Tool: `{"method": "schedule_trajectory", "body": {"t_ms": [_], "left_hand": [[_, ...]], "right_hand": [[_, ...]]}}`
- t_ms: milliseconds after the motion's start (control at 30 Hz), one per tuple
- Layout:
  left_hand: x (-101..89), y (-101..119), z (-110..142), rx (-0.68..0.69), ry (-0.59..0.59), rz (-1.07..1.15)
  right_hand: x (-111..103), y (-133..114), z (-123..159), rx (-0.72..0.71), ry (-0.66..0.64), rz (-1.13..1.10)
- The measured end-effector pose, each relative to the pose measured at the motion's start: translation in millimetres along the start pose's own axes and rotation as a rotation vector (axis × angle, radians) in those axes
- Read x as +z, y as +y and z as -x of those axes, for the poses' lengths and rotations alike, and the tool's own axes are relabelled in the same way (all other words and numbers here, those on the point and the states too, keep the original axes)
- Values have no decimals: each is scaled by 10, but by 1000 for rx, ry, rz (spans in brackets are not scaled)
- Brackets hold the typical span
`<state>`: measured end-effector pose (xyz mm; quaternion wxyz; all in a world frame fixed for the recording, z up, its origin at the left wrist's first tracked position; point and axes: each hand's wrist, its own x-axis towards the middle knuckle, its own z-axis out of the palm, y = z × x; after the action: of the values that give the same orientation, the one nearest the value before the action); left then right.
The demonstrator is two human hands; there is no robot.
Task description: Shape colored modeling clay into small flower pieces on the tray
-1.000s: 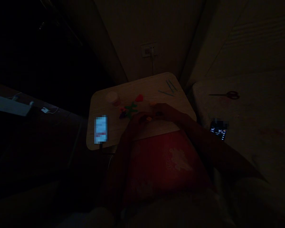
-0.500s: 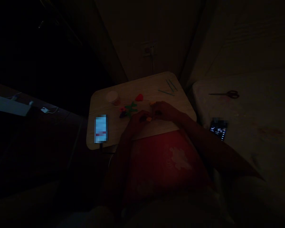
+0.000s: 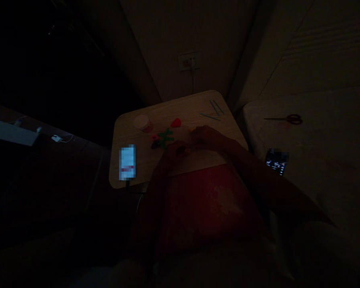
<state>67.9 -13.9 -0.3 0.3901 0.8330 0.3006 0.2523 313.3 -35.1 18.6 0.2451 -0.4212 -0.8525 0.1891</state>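
The scene is very dark. My left hand [image 3: 175, 152] is closed over the wooden table, its fingers round a small orange piece [image 3: 187, 151] of unclear kind. Facing it, my right hand [image 3: 208, 138] has its fingers bent together; a yellow-orange bit [image 3: 192, 130] shows at its fingertips, too dim to name. Just beyond my left hand lie green branching shapes [image 3: 166, 136], with a small pink-red piece [image 3: 154, 138] and a dark piece [image 3: 155, 145] beside them. A red lump [image 3: 176, 123] sits farther back, between the two hands.
On the table [image 3: 150, 160] are a lidded tub [image 3: 142, 123], a lit phone [image 3: 127, 163] and several thin blue-green sticks [image 3: 216, 107]. Scissors [image 3: 288, 119] and another lit phone [image 3: 276, 162] lie on the pale surface at right. A wall socket [image 3: 189, 62] holds a plug.
The picture has grown darker. My right hand's fingers have shifted slightly, and less of the yellow-orange bit shows. My left hand stays nearly in place.
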Motion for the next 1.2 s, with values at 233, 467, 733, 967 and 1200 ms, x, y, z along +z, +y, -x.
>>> {"method": "schedule_trajectory", "body": {"t_ms": [233, 467, 733, 967, 1200], "left_hand": [[-19, 13, 13, -16, 1, -9], [54, 93, 14, 43, 61, -104], [138, 112, 21, 24, 150, -172], [101, 64, 26, 18, 103, -94], [108, 39, 30, -33, 101, -46]], "right_hand": [[0, -8, 10, 39, 9, -22], [89, 125, 250, 185, 208, -286], [139, 104, 268, 205, 242, -299], [144, 99, 298, 175, 234, -271], [140, 87, 320, 101, 161, -204]]}}
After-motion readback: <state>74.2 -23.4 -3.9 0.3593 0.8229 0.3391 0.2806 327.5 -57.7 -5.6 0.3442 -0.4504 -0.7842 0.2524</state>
